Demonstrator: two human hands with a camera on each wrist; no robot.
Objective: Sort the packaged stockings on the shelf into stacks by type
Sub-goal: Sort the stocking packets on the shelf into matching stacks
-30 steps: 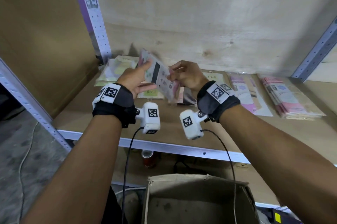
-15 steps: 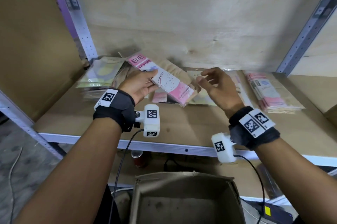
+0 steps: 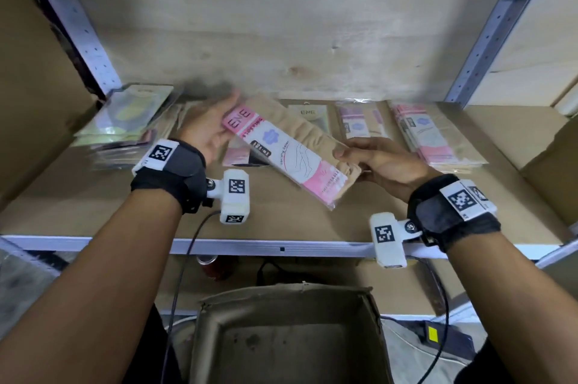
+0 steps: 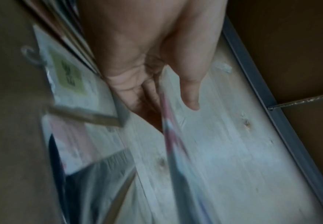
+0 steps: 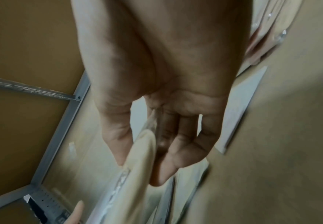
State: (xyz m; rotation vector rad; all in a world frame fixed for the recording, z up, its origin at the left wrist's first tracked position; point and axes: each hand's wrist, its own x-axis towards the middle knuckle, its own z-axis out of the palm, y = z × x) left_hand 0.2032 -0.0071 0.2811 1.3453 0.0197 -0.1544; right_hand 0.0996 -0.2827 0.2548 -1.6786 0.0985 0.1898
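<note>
A long stocking packet [image 3: 291, 158], pink and white label over beige hose, hangs slanted above the wooden shelf [image 3: 93, 196]. My right hand [image 3: 353, 158] pinches its right edge, thumb on top and fingers beneath; the right wrist view shows the beige packet [image 5: 135, 189] between thumb and fingers. My left hand [image 3: 219, 124] lies open against the packet's upper left end, blurred; in the left wrist view the thumb [image 4: 190, 94] stands straight beside the edge-on packet [image 4: 169, 144]. On the shelf lie a green-yellow stack [image 3: 125, 121] at left and a pink stack [image 3: 428, 133] at right.
More packets lie mid-shelf: a beige one [image 3: 308, 116], a pink-labelled one [image 3: 362, 121], and a pink and dark one [image 3: 240, 153] under the held packet. An open cardboard box [image 3: 287, 336] stands below the shelf's metal front edge [image 3: 281, 247]. Cardboard panels flank both sides.
My right hand, open and apart half a second ago, now pinches the packet's right edge. The packet has shifted right. My left hand's grip has loosened to an open hand.
</note>
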